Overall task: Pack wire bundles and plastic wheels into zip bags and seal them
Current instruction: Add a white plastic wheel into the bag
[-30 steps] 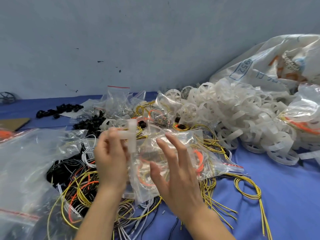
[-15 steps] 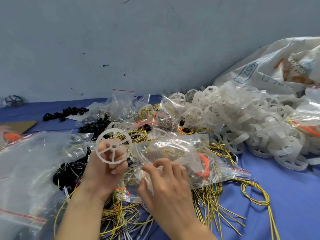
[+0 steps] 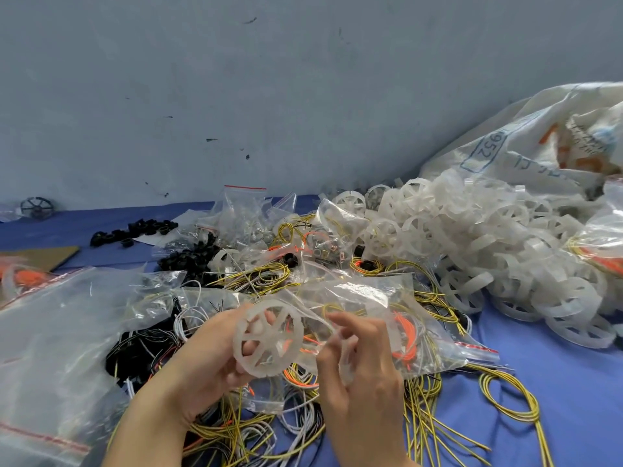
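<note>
Between the 2 hands, low in the view, the left hand (image 3: 209,358) grips 1 white plastic wheel (image 3: 268,335) by its rim, its face toward the camera. The wheel touches the zip bag (image 3: 377,298), whose clear film the right hand (image 3: 360,375) pinches. That bag, already holding yellow and orange wire, lies on loose wire bundles (image 3: 421,396). If the slack mouth folds shut, the rim may catch it, and stray wires could snag the spokes.
</note>
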